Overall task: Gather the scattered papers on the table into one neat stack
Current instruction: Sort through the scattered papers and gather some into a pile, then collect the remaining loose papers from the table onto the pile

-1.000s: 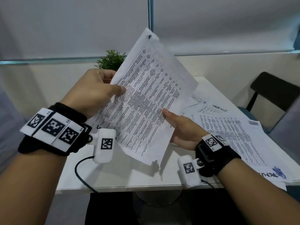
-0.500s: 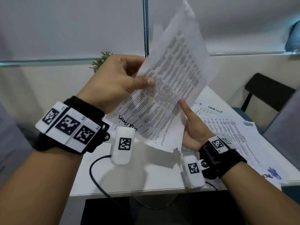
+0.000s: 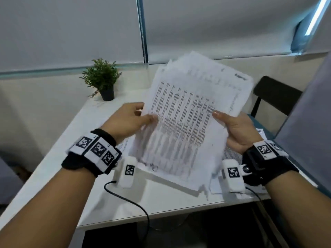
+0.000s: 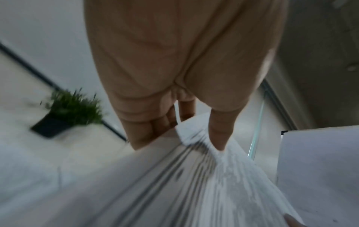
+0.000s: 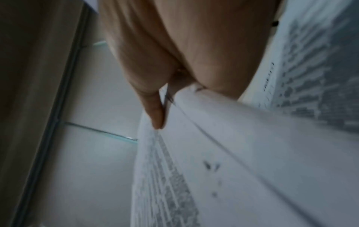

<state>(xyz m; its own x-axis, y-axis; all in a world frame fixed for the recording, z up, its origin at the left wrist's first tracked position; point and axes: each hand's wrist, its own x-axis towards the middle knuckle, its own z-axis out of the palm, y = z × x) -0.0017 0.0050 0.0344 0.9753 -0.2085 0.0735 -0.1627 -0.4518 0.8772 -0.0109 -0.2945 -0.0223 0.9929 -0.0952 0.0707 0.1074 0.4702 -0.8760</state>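
Note:
I hold a bundle of printed papers (image 3: 184,122) tilted above the white table (image 3: 161,199), its sheets fanned unevenly at the top and bottom edges. My left hand (image 3: 130,119) grips the bundle's left edge, thumb on the front sheet. My right hand (image 3: 236,129) grips the right edge, thumb on top and fingers behind. The left wrist view shows my thumb pressing the blurred papers (image 4: 204,169). In the right wrist view my thumb lies on the paper edge (image 5: 194,138). More printed sheets (image 3: 227,154) lie on the table under my right hand.
A small potted plant (image 3: 102,77) stands at the table's far left corner. A black chair (image 3: 275,93) is at the far right beside the table. Cables (image 3: 129,201) from the wrist cameras trail over the near table edge. A wall and blinds close the far side.
The bundle has come down from high and steeply tilted to lower and squarer over the table. My right hand has shifted from under it to its right edge.

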